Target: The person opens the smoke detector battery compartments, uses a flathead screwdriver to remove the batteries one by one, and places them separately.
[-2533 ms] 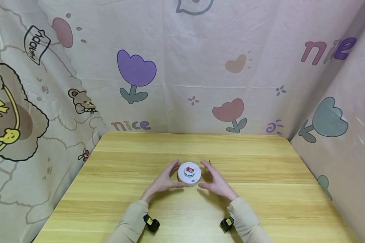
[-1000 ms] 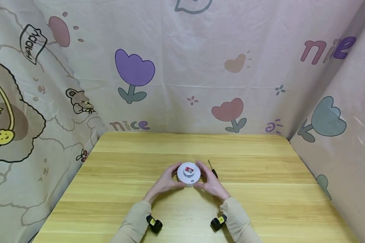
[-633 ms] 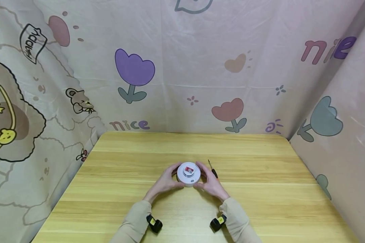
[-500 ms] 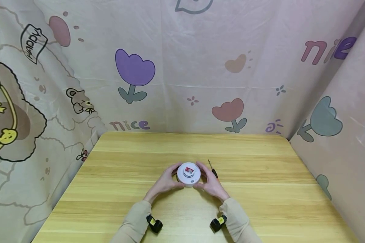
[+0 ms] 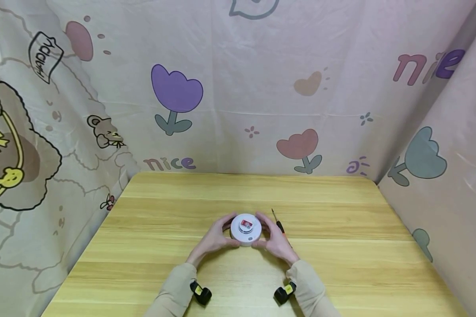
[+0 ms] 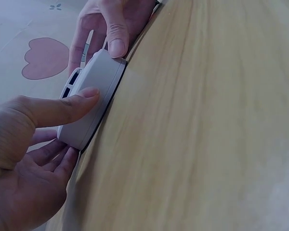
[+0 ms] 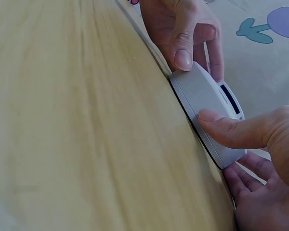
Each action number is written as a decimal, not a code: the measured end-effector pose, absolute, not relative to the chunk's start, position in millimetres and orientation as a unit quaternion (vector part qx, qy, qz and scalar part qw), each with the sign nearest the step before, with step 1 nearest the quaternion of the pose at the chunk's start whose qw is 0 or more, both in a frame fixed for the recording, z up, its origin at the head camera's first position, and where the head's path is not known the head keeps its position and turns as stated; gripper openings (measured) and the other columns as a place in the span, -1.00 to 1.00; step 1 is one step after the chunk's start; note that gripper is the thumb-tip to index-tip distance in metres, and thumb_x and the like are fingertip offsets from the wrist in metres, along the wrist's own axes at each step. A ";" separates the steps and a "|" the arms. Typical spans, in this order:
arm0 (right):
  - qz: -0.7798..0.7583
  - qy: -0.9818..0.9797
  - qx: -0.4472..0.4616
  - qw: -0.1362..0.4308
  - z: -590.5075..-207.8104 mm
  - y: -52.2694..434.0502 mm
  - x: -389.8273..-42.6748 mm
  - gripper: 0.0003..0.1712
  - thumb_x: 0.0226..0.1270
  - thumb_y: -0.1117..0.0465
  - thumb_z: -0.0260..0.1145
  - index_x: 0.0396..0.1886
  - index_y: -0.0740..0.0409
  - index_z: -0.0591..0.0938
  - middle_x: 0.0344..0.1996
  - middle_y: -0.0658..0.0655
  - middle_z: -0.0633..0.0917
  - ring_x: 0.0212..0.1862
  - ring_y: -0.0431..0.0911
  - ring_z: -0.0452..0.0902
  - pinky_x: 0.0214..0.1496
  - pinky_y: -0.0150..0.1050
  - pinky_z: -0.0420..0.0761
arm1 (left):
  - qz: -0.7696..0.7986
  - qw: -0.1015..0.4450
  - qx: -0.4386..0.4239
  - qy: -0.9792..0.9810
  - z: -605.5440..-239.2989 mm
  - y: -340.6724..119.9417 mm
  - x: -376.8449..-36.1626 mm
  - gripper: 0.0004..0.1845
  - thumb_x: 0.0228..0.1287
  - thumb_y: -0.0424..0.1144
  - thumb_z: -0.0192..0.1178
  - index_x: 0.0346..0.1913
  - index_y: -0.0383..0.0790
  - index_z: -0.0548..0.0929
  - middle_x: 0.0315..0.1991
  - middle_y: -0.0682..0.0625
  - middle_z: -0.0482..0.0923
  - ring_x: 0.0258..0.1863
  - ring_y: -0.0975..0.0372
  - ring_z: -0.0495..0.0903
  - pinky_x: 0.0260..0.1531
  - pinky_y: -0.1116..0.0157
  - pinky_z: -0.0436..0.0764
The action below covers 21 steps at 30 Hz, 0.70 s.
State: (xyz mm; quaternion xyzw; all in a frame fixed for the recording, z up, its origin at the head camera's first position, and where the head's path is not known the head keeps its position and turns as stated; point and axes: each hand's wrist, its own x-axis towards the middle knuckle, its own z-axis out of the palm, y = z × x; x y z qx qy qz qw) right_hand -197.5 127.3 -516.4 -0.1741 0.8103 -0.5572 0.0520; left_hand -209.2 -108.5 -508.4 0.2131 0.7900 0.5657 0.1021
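Note:
A round white smoke detector point(image 5: 246, 237) with a raised centre and a red-and-white label sits on the wooden table. My left hand point(image 5: 215, 237) grips its left side, thumb at the near edge and fingers round the far side. From the right, my right hand point(image 5: 277, 241) holds it in the same way. Both thumbs press on the detector's side wall point(image 6: 102, 77) in the left wrist view, and its base appears to lie flat on the tabletop. A screwdriver point(image 5: 278, 223) with a black and orange handle lies just beyond the right hand, which partly hides it.
The light wooden table point(image 5: 162, 207) spreads out on all sides of the hands. A printed curtain point(image 5: 230, 88) hangs behind it and along both sides. Small black cameras are strapped at each beige sleeve, the left camera point(image 5: 201, 293) and the right camera point(image 5: 284, 293).
At first both hands stood slightly apart from the smoke detector; the right hand then moved left and both closed on its rim. The screwdriver, mostly covered before, came into view. Little moved since.

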 end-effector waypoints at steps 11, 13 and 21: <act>-0.560 0.806 -0.188 0.038 -518.9 128.6 -197.9 0.11 -0.06 0.37 0.60 0.52 0.29 0.25 0.37 0.30 0.50 0.36 0.19 0.45 0.49 0.08 0.40 | 0.563 0.101 0.217 0.791 -511.3 -112.3 -209.0 0.03 -0.03 -0.44 0.53 0.48 -0.54 0.16 0.48 -0.45 0.21 0.42 -0.26 0.35 0.47 -0.08 0.34; -0.561 0.806 -0.186 0.038 -519.5 128.6 -198.2 0.10 -0.05 0.36 0.61 0.51 0.28 0.26 0.37 0.30 0.51 0.36 0.18 0.45 0.49 0.08 0.40 | 0.560 0.100 0.216 0.793 -512.5 -113.1 -209.5 0.02 -0.02 -0.42 0.53 0.49 -0.53 0.17 0.48 -0.44 0.22 0.42 -0.24 0.36 0.47 -0.07 0.34; -0.561 0.809 -0.176 0.031 -523.9 128.6 -199.2 0.02 -0.03 0.35 0.60 0.47 0.29 0.33 0.35 0.30 0.52 0.34 0.19 0.48 0.47 0.06 0.45 | 0.574 0.100 0.212 0.785 -514.1 -115.9 -209.5 0.00 -0.02 -0.39 0.54 0.47 -0.52 0.22 0.46 -0.43 0.27 0.41 -0.23 0.38 0.46 -0.07 0.37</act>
